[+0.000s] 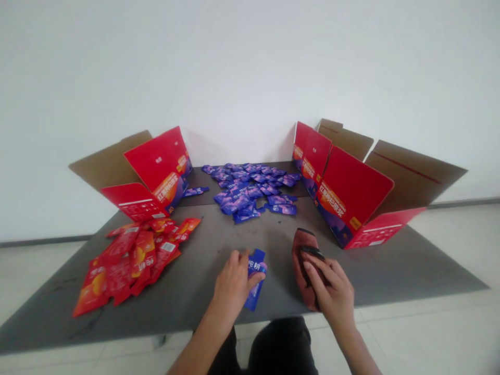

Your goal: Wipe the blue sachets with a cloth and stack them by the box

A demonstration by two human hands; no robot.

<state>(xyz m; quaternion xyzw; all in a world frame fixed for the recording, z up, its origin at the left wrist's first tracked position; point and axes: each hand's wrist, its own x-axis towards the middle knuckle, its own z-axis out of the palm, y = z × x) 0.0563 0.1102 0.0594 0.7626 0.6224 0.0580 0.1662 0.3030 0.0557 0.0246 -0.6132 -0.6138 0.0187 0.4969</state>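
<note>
My left hand (235,281) is closed on the edge of a blue-purple spout pouch (253,297), thumb across its front, near the table's front edge. My right hand (332,284) is at a long reddish-brown soft-looking case (302,271) lying on the table. Its fingers are pinched on a black item (312,252) at the case's top; what exactly that item is, I cannot make out. Behind both hands, a heap of similar blue-purple pouches (250,190) is spread across the table. One more pouch (196,191) lies apart beside the left carton.
A pile of red-orange packets (133,260) lies on the left of the grey table (199,250). Behind it stands an open red carton (156,172). Two more open red cartons (351,192) stand at the right, flaps spread. A white wall (242,78) rises behind the table.
</note>
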